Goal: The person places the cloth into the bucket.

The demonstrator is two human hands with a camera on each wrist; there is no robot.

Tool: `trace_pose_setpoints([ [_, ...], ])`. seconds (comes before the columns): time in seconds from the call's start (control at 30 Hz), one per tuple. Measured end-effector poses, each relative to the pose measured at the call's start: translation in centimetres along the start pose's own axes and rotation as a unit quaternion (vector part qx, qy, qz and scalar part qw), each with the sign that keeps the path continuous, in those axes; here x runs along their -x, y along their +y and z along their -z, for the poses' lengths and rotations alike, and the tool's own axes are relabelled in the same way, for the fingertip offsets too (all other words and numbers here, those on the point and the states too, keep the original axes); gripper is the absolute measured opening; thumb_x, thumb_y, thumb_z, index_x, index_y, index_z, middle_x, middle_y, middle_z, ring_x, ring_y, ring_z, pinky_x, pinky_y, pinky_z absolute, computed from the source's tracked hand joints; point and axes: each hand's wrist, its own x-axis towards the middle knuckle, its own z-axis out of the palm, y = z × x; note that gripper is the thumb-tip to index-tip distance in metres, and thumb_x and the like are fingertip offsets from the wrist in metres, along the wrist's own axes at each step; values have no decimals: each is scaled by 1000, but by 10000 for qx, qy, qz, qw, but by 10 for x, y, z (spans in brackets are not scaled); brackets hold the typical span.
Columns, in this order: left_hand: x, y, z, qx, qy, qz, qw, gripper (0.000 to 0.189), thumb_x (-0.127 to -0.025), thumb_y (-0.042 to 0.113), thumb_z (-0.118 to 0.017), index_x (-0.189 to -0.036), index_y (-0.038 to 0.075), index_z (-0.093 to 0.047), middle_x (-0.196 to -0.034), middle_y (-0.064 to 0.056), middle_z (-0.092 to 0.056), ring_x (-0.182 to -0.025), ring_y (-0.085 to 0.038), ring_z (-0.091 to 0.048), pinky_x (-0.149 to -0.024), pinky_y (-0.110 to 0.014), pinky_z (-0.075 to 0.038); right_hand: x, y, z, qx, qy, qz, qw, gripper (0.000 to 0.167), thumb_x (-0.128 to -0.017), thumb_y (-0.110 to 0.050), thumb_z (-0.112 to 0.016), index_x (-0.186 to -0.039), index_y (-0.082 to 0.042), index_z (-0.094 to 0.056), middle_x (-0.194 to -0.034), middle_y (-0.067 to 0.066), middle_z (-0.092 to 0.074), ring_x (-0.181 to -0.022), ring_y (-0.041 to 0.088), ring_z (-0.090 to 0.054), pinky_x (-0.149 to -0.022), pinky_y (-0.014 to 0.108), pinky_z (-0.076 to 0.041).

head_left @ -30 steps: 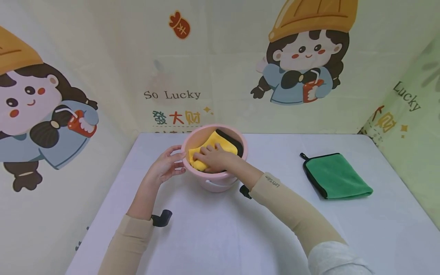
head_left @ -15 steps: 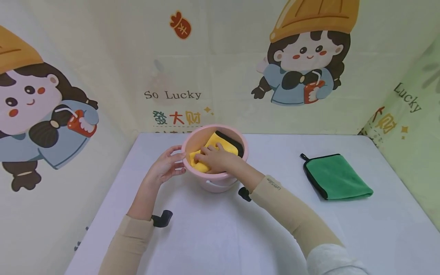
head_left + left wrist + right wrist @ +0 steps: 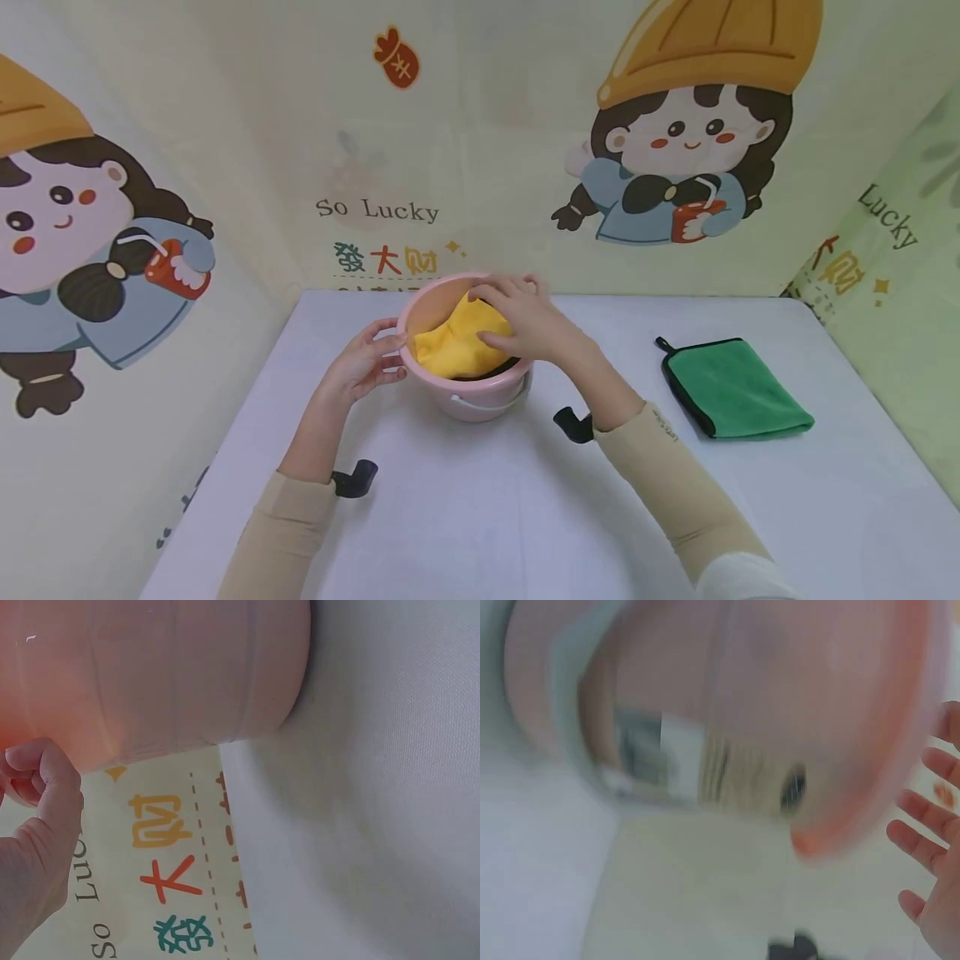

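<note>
A pink bucket [image 3: 480, 402] with a pale handle stands at the table's far edge. Inside it lies a bunched yellow cloth [image 3: 461, 342] with black trim. My left hand [image 3: 363, 360] holds the bucket's left rim with thumb and fingers; the left wrist view shows bent digits at the rim beside the bucket wall [image 3: 172, 675]. Over the right rim hovers my right hand [image 3: 528, 321], palm down and fingers loosely spread, partly hiding the cloth. In the right wrist view its fingers [image 3: 922, 817] are apart beside the blurred bucket, holding nothing.
A folded green cloth [image 3: 738, 387] with black edging and a loop lies on the right of the white table [image 3: 465, 517]. A printed cartoon curtain [image 3: 495, 167] hangs just behind the far edge. Black camera mounts [image 3: 355, 479] jut from both wrists.
My right hand has lifted off the yellow cloth and moved up and right to above the rim. The cloth's near part has shifted. My left hand stays on the bucket.
</note>
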Motion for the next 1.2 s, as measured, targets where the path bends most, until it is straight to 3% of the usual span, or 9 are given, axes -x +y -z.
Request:
trace_pose_setpoints([
  [0.13,1,0,1,-32,-38,-46,10000,58,-91,23,-56,-140,16,-26,-122,-9,-42,-88,-18,-56,-90,-38,-46,25,22,15,175,449,-579,9972,53,-84,-33,-64,-131,-17,-44,-134,9,-39,-126,27,-30,-102,56,-12],
  [0.3,1,-1,3,114,-160,-116,9997,56,-91,19,-55,-139,14,-26,-111,-7,-45,-81,-16,-56,-74,-28,-53,63,53,21,419,825,-1320,9869,57,-80,-31,-67,-130,-17,-43,-134,13,-36,-124,34,-30,-99,61,-12],
  [0.4,1,-2,3,220,-242,-154,9993,52,-92,16,-53,-137,13,-27,-105,-6,-47,-77,-16,-56,-66,-25,-53,87,73,18,488,863,-1752,9795,60,-79,-29,-68,-131,-15,-41,-135,16,-34,-124,37,-28,-97,63,-12],
  [0.6,1,-2,2,208,-229,-131,9994,51,-92,16,-53,-137,13,-28,-104,-6,-47,-76,-16,-57,-72,-28,-54,134,109,8,392,839,-2536,9629,68,-78,-28,-69,-134,-14,-33,-137,21,-25,-124,44,-19,-93,67,-7],
  [0.9,1,-1,1,141,-136,-70,9998,53,-92,19,-54,-138,15,-28,-108,-7,-47,-79,-16,-56,-69,-26,-54,192,144,-9,207,359,-3485,9364,76,-81,-34,-64,-140,-15,-20,-138,28,-14,-122,51,-12,-87,73,-2],
  [1.2,3,0,0,126,-143,-64,9998,53,-92,19,-54,-139,15,-28,-110,-8,-46,-80,-16,-55,-70,-26,-54,223,162,-20,-45,-458,-3972,9166,97,-78,-50,-61,-144,-9,-4,-133,41,-7,-119,60,-5,-86,77,-2],
])
